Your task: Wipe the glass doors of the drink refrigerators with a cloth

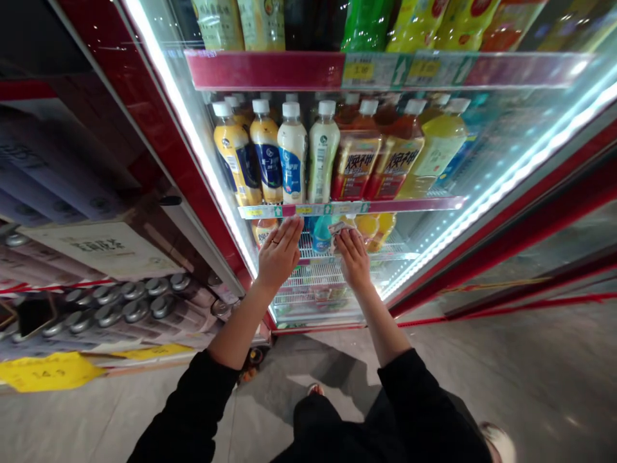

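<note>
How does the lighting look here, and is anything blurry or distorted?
Head view: the light strips glare nearly white on both sides of the cooler; head view: left hand and right hand show clearly against dark sleeves; head view: a shadow lies on the floor; head view: the yellow tag looks soft; head view: the cooler's sides converge downward.

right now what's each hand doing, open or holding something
Left hand: open, fingers extended, nothing visibly held.
Right hand: fingers over a crumpled cloth; grip cannot be told.

This is a shop. Bottled drinks point(292, 154) stand behind price labels point(362, 69) along the shelf edges point(265, 71) of a lit cooler point(154, 122).
</note>
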### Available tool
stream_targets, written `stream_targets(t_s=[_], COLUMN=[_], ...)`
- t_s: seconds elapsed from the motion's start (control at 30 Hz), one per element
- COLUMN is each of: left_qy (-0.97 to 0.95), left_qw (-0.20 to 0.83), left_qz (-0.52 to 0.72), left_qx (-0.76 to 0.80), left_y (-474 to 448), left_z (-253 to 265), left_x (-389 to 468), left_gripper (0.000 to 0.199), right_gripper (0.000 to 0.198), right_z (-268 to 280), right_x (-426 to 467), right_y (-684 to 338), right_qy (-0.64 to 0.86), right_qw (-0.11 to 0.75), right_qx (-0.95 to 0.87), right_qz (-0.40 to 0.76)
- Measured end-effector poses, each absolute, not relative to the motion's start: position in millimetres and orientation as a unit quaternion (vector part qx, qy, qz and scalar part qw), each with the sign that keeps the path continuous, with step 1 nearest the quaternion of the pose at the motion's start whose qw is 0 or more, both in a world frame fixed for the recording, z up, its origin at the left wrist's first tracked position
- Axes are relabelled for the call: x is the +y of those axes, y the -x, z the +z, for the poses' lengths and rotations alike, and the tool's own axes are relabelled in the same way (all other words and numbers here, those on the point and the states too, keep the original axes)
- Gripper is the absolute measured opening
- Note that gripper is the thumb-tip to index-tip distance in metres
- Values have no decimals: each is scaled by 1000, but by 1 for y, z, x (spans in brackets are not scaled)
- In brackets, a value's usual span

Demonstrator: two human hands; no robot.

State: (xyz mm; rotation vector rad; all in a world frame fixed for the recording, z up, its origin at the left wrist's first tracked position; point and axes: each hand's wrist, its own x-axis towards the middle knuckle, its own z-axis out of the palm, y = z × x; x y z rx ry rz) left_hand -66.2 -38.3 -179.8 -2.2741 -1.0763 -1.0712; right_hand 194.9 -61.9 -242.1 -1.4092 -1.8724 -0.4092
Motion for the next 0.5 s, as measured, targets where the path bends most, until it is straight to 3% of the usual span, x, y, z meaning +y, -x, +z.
stream_targets(t_s=[0.23, 0.5], left_qy=[793, 795], left_qw=[229, 213], left_qz=[-414, -405], left_qx=[-384, -398], left_y=[58, 57], left_z=[-183, -185], left_x=[-38, -40], left_gripper=[85, 84], right_gripper=[48, 68], right_z=[-258, -214], right_x=[-52, -24], right_y=[-202, -227], right_qy=[565, 579], right_qw=[405, 554], right_qx=[-690, -520], right_qz=[-201, -294])
